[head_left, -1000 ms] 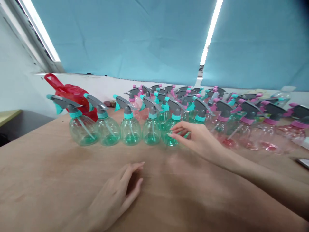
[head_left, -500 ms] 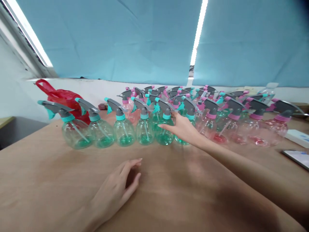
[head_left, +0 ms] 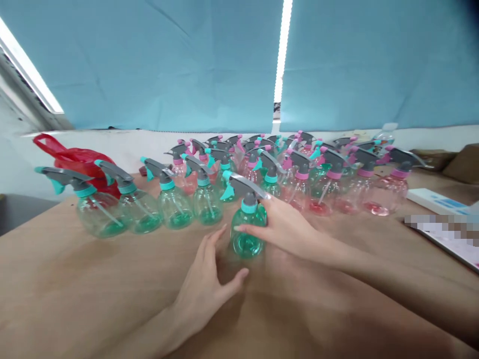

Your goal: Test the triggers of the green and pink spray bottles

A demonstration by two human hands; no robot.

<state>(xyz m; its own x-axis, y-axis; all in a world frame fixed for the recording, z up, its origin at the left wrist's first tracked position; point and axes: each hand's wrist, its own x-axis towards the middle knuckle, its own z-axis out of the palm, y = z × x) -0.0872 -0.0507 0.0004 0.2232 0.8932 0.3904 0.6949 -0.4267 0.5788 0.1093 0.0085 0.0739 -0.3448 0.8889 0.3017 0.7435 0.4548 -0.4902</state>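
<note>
A green see-through spray bottle (head_left: pixel 247 244) with a turquoise collar and a grey spray head is in my right hand (head_left: pixel 292 227). The thumb lies across its near side and the other fingers go behind it, partly hidden. It is upright, in front of the row of bottles. My left hand (head_left: pixel 205 279) is open just to its left, thumb and fingers apart, not touching it. Left of the held bottle, several green spray bottles (head_left: pixel 175 212) stand in a row. To the right are pink spray bottles (head_left: pixel 385 197) with pink collars.
More green and pink spray bottles (head_left: pixel 220 144) crowd behind the front row. A red plastic bag (head_left: pixel 80 159) lies at the back left. On the right are a white box (head_left: pixel 437 199), a phone-like flat device (head_left: pixel 449 244) and a brown box (head_left: pixel 464 162). The wooden table (head_left: pixel 93 294) carries everything.
My right hand has drawn one green spray bottle out of the front row towards me. My left hand has moved up and right and spread wider beside it. The view has shifted slightly right.
</note>
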